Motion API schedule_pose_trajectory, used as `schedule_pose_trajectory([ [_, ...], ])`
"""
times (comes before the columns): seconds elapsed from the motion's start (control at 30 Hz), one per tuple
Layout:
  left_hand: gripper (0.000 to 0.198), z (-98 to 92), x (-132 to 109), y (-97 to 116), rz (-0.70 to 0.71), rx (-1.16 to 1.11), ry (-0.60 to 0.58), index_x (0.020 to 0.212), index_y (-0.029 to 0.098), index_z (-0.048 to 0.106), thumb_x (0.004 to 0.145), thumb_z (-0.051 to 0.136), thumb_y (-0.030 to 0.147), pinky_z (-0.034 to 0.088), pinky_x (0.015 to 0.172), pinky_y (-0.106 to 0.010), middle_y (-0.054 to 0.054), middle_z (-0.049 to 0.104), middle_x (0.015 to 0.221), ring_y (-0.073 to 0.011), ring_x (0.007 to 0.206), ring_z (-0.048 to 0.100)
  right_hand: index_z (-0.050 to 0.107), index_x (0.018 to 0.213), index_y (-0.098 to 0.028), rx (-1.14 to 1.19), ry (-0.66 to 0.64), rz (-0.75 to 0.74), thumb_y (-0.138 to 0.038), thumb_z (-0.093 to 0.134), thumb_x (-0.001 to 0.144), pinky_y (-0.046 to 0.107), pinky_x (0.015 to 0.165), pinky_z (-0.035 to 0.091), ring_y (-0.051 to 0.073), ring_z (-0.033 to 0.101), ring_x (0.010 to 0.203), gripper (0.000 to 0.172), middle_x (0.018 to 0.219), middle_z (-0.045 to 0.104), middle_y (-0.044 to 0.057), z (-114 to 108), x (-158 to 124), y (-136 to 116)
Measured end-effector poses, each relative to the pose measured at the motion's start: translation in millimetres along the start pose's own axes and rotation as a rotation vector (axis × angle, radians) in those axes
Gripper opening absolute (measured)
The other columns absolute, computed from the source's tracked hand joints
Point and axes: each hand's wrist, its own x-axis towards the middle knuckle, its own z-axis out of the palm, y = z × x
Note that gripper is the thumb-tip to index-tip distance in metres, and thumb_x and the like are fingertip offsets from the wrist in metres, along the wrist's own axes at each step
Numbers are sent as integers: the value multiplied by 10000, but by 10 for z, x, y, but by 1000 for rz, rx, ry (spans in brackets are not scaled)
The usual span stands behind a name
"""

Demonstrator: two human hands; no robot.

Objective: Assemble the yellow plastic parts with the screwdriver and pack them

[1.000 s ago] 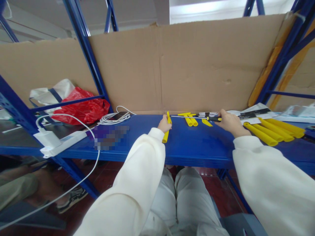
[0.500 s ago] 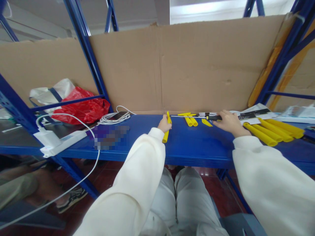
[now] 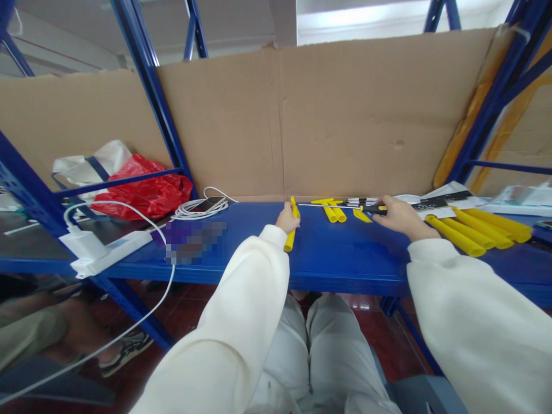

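My left hand is closed around a yellow tube-like piece, which stands nearly upright over the blue shelf. My right hand is closed on the black handle of what looks like a screwdriver. Its long thin shaft runs left, and the end reaches the upper part of the yellow piece; the exact contact is too small to make out. Behind the shaft lie two short yellow tubes. A small flat yellow piece rests just left of my right hand.
Several long yellow tubes lie right of my right hand, before papers. A white power strip, coiled cable and red bag are on the left. Cardboard backs the blue shelf. Another person's leg shows lower left.
My right hand's fingers have shifted slightly on the screwdriver handle, and more yellow shows on it. My left hand keeps the yellow piece in nearly the same place.
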Motion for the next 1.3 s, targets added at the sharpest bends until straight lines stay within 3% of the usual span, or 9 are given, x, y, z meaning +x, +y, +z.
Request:
schedule_pose_trajectory([
  [0.17,536,8,0,-1,3,15,0,1300,181,486,838,617,-57,582,686,-222,-58,769,1028,-130,688,731,698,1013,-210,-26,54,-19,-402,615,819,450,831,508,385,689,1028,285,1055,742,185,-12,6,-2],
  [0.4,544,1,-5,0,14,21,-1,1296,188,501,825,640,-48,595,731,-245,-43,776,992,-153,724,759,657,1099,-215,-44,-31,153,-448,657,836,398,714,482,352,714,813,351,881,760,137,32,-7,-30],
  [0.6,527,-2,-3,-5,-5,19,13,1293,195,500,844,636,-45,591,726,-249,-40,775,993,-144,689,749,730,1114,-186,28,-23,2,-364,596,833,438,829,543,368,733,991,359,1058,785,174,34,5,10],
  [0.73,526,0,12,-18,8,35,8,1287,189,501,840,637,-52,588,733,-251,-53,775,1008,-150,707,751,752,1054,-208,22,-1,-26,-355,618,813,452,848,552,376,719,1031,312,1063,778,162,16,15,15],
  [1.0,530,-7,-11,-1,11,20,0,1293,184,499,841,629,-58,587,718,-238,-55,771,1018,-138,693,739,674,1151,-198,-33,-70,191,-382,698,827,383,734,503,343,733,862,373,937,788,141,24,2,-48],
  [1.2,505,-23,-49,38,-3,27,-3,1300,172,489,861,618,-42,582,695,-229,-67,771,1031,-127,666,729,744,1095,-194,15,-33,5,-357,612,842,419,862,546,359,734,1029,328,1087,793,164,82,27,36],
  [1.3,506,-22,-57,47,-6,35,0,1289,178,491,854,626,-43,585,710,-225,-59,769,1027,-129,692,739,760,1036,-194,5,1,-20,-352,608,826,430,891,546,370,721,1073,303,1107,781,174,80,39,66],
])
